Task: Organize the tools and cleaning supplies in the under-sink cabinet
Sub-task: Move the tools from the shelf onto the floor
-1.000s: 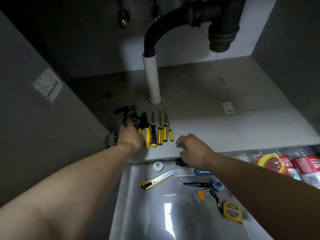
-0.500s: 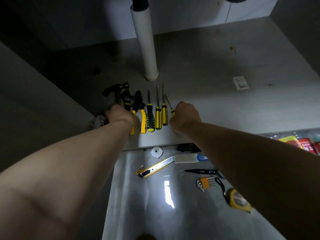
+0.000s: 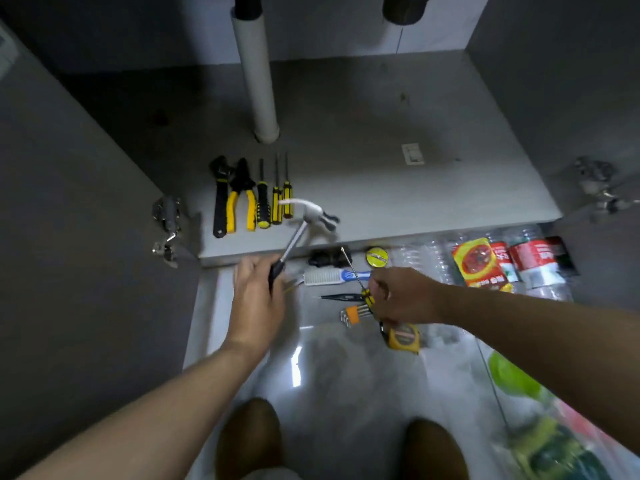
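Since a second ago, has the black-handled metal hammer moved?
Yes. The hammer, gripped by the left hand, went from left of the white plastic drain pipe to its right.

Left hand (image 3: pixel 258 299): showing bare, plain skin running across the fingers, knuckles and wrist.
Right hand (image 3: pixel 401 296): showing bare as well, sitting in dimmer light.
Left forearm (image 3: pixel 156 403): running uncovered from the wrist right out to the frame's edge.
Right forearm (image 3: pixel 536 334): likewise running uncovered to the edge.
Knees (image 3: pixel 249 438): two rounded shapes poking in at the bottom; whether cloth is covering them isn't coming through.
Pale cloth (image 3: pixel 270 475): a sliver peeking in at the bottom edge.
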A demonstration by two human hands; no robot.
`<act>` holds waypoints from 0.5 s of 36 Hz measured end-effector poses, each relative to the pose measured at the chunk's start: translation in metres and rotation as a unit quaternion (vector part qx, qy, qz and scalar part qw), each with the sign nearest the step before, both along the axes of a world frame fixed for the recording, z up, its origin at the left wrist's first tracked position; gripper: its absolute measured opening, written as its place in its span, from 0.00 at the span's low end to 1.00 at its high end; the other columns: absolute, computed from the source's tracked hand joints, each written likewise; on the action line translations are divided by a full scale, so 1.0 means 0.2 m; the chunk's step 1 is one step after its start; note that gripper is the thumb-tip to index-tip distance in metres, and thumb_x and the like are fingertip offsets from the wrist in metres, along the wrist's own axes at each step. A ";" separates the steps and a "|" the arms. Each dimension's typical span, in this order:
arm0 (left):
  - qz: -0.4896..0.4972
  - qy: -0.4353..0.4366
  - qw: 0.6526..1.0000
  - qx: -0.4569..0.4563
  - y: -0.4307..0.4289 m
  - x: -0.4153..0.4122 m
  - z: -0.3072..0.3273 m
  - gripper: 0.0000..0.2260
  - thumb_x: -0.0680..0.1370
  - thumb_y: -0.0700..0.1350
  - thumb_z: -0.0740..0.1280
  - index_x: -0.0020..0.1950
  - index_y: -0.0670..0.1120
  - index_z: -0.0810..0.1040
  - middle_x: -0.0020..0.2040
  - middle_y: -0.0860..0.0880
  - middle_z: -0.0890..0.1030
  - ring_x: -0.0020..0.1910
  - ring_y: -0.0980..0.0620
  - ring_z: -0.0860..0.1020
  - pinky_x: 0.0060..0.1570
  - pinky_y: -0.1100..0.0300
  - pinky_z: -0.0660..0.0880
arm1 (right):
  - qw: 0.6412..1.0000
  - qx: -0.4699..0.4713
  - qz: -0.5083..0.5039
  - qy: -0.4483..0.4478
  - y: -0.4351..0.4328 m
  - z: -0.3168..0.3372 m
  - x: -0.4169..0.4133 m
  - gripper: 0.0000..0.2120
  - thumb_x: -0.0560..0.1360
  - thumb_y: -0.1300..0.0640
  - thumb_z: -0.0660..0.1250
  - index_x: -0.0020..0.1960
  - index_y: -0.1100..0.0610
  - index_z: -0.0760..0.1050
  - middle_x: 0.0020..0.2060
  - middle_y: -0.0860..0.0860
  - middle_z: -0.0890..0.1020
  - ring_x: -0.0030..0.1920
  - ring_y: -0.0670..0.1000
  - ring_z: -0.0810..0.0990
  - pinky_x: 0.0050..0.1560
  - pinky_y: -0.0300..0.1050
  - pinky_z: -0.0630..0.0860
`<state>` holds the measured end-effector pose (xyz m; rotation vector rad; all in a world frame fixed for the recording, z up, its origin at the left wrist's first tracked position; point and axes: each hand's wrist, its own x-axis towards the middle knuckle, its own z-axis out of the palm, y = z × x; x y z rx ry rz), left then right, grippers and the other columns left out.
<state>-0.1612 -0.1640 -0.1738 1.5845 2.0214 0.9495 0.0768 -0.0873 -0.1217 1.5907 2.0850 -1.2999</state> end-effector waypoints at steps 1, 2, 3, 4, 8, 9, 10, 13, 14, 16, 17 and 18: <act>-0.033 0.006 0.999 -0.013 -0.06 0.01 -0.02 0.13 0.80 0.37 0.65 0.61 0.51 0.78 0.50 0.53 0.69 0.51 0.54 0.69 0.53 0.72 0.66 | 1.000 -0.026 0.010 -0.008 -0.04 -0.02 0.04 0.09 0.71 0.64 0.66 0.38 0.53 0.69 0.34 0.53 0.82 0.31 0.50 0.80 0.29 0.30 0.70; -0.064 0.013 0.997 -0.027 -0.11 0.02 -0.05 0.12 0.80 0.36 0.65 0.60 0.50 0.78 0.50 0.53 0.69 0.51 0.53 0.69 0.52 0.70 0.66 | 0.998 -0.051 0.020 -0.018 -0.07 -0.04 0.07 0.06 0.71 0.64 0.65 0.39 0.55 0.71 0.33 0.54 0.82 0.31 0.51 0.81 0.30 0.32 0.72; -0.090 0.021 0.995 -0.041 -0.16 0.03 -0.08 0.12 0.80 0.35 0.66 0.59 0.49 0.79 0.50 0.52 0.70 0.51 0.53 0.69 0.52 0.67 0.65 | 0.996 -0.073 0.032 -0.026 -0.10 -0.07 0.11 0.01 0.71 0.64 0.64 0.40 0.60 0.74 0.33 0.56 0.84 0.31 0.52 0.82 0.30 0.36 0.75; -0.111 0.028 0.992 -0.053 -0.20 0.02 -0.10 0.12 0.79 0.33 0.66 0.58 0.46 0.79 0.50 0.51 0.70 0.51 0.52 0.69 0.53 0.65 0.65 | 0.994 -0.091 0.040 -0.036 -0.13 -0.11 0.13 0.03 0.71 0.64 0.64 0.43 0.64 0.75 0.35 0.59 0.85 0.32 0.53 0.84 0.33 0.41 0.79; -0.165 0.049 0.976 -0.131 -0.28 -0.06 -0.21 0.11 0.79 0.35 0.67 0.59 0.43 0.82 0.49 0.48 0.75 0.52 0.47 0.72 0.54 0.60 0.68 | 0.982 -0.158 0.056 -0.088 -0.21 -0.24 0.19 0.08 0.73 0.62 0.65 0.50 0.65 0.75 0.41 0.63 0.85 0.38 0.58 0.86 0.41 0.53 0.84; -0.169 0.057 0.972 -0.150 -0.29 -0.08 -0.24 0.11 0.79 0.35 0.67 0.60 0.43 0.82 0.50 0.47 0.76 0.52 0.46 0.72 0.54 0.59 0.68 | 0.979 -0.164 0.072 -0.094 -0.24 -0.29 0.20 0.06 0.74 0.62 0.65 0.49 0.63 0.75 0.42 0.62 0.84 0.38 0.59 0.85 0.41 0.52 0.83; -0.170 0.064 0.969 -0.166 -0.29 -0.11 -0.27 0.11 0.79 0.35 0.67 0.60 0.43 0.82 0.50 0.46 0.76 0.52 0.45 0.72 0.54 0.58 0.69 | 0.976 -0.163 0.097 -0.103 -0.26 -0.31 0.20 0.04 0.75 0.62 0.65 0.49 0.60 0.75 0.43 0.60 0.83 0.40 0.58 0.85 0.41 0.51 0.83; -0.168 0.080 0.961 -0.203 -0.27 -0.16 -0.33 0.13 0.79 0.36 0.67 0.62 0.43 0.82 0.51 0.45 0.78 0.53 0.44 0.73 0.55 0.56 0.70 | 0.962 -0.088 0.221 -0.134 -0.28 -0.37 0.19 0.16 0.76 0.57 0.65 0.63 0.54 0.73 0.57 0.55 0.80 0.57 0.57 0.81 0.54 0.51 0.81; -0.171 0.086 0.959 -0.209 -0.26 -0.18 -0.35 0.13 0.78 0.36 0.67 0.62 0.44 0.83 0.52 0.45 0.78 0.53 0.44 0.73 0.56 0.54 0.71 | 0.955 -0.065 0.258 -0.133 -0.28 -0.39 0.18 0.19 0.76 0.57 0.65 0.67 0.53 0.72 0.61 0.54 0.78 0.61 0.57 0.79 0.58 0.53 0.79; -0.174 0.092 0.956 -0.217 -0.23 -0.19 -0.38 0.14 0.78 0.36 0.67 0.62 0.44 0.83 0.52 0.44 0.79 0.53 0.42 0.75 0.56 0.50 0.72 | 0.944 -0.045 0.298 -0.136 -0.27 -0.42 0.15 0.24 0.76 0.58 0.65 0.71 0.53 0.69 0.65 0.54 0.76 0.66 0.57 0.76 0.63 0.54 0.76; -0.174 0.090 0.956 -0.217 -0.21 -0.20 -0.39 0.14 0.78 0.35 0.67 0.62 0.43 0.83 0.51 0.44 0.80 0.53 0.41 0.76 0.56 0.49 0.73 | 0.939 -0.036 0.310 -0.143 -0.27 -0.44 0.14 0.25 0.76 0.59 0.66 0.72 0.53 0.68 0.67 0.54 0.74 0.67 0.57 0.75 0.65 0.54 0.76; -0.172 0.088 0.958 -0.214 -0.20 -0.20 -0.40 0.14 0.77 0.35 0.67 0.62 0.43 0.83 0.51 0.44 0.80 0.52 0.40 0.76 0.55 0.48 0.74 | 0.935 -0.030 0.321 -0.148 -0.26 -0.45 0.12 0.27 0.76 0.59 0.66 0.74 0.53 0.67 0.69 0.54 0.73 0.68 0.56 0.74 0.66 0.53 0.75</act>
